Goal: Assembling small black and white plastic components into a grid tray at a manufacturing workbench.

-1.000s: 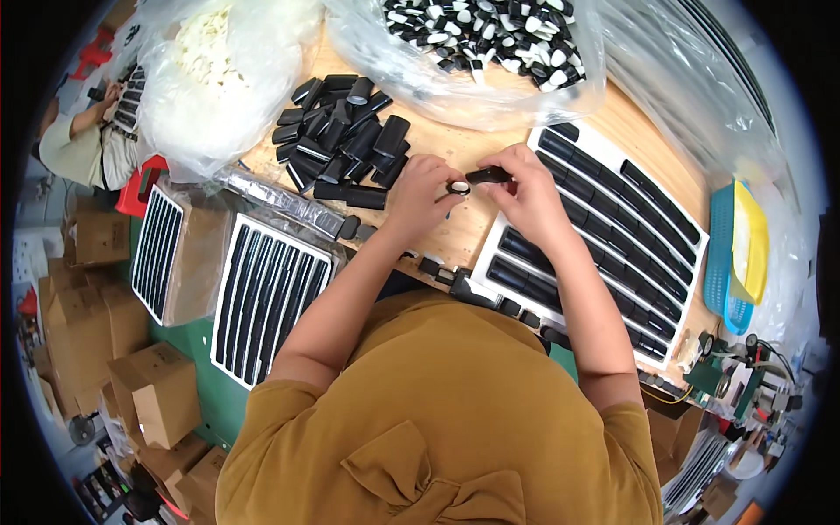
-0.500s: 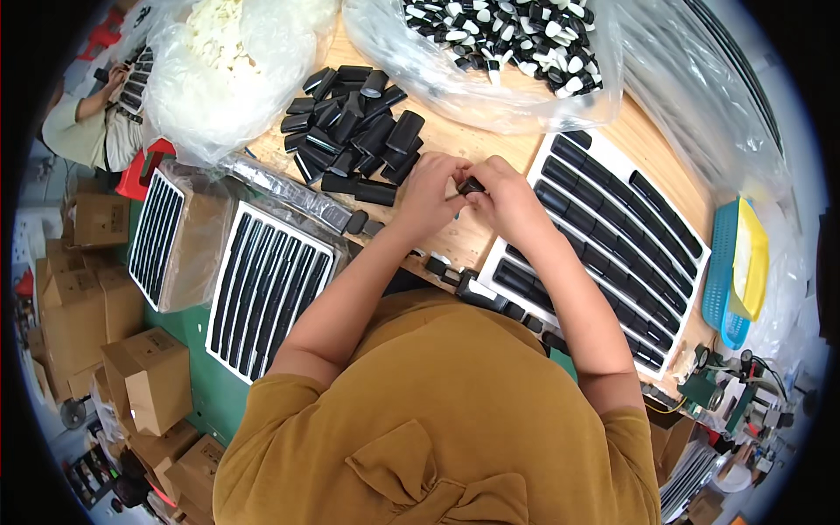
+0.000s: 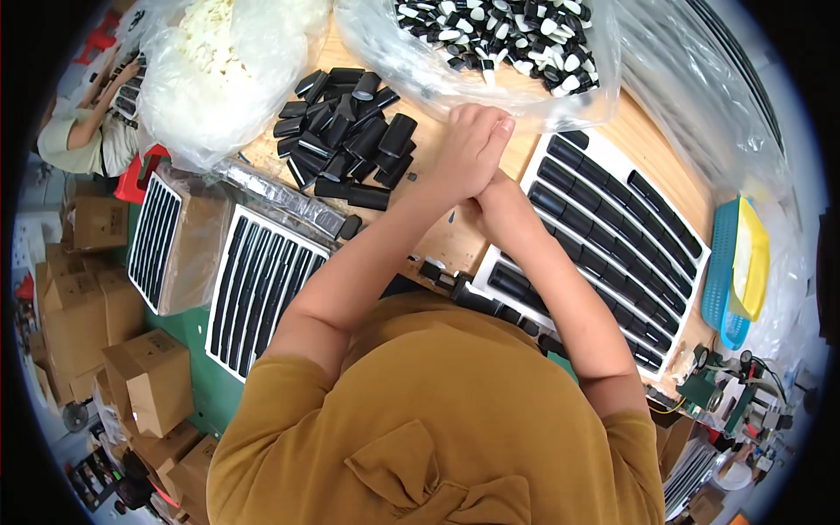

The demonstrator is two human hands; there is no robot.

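My left hand (image 3: pixel 473 149) is closed and stretched over the table, its palm pressing down against my right hand. Tucked below it, my right hand (image 3: pixel 503 206) looks closed too, though its fingers are mostly hidden. Whatever lies between the two hands cannot be made out. Left of them is a loose pile of short black tube-like pieces (image 3: pixel 369 137). To the right lies a white tray (image 3: pixel 605 157) with rows of similar black pieces (image 3: pixel 604 210).
Beyond my hands lies a clear bag of small black-and-white parts (image 3: pixel 525 44); a bag of cream parts (image 3: pixel 210 39) stands far left. Another filled tray (image 3: pixel 262 289) stands lower left. A blue basket (image 3: pixel 723 262) is at the right. A co-worker (image 3: pixel 79 131) sits far left.
My hands, earlier pinching a small black piece between them, are now pressed together. My left hand has moved forward and over my right, and the black piece is hidden.
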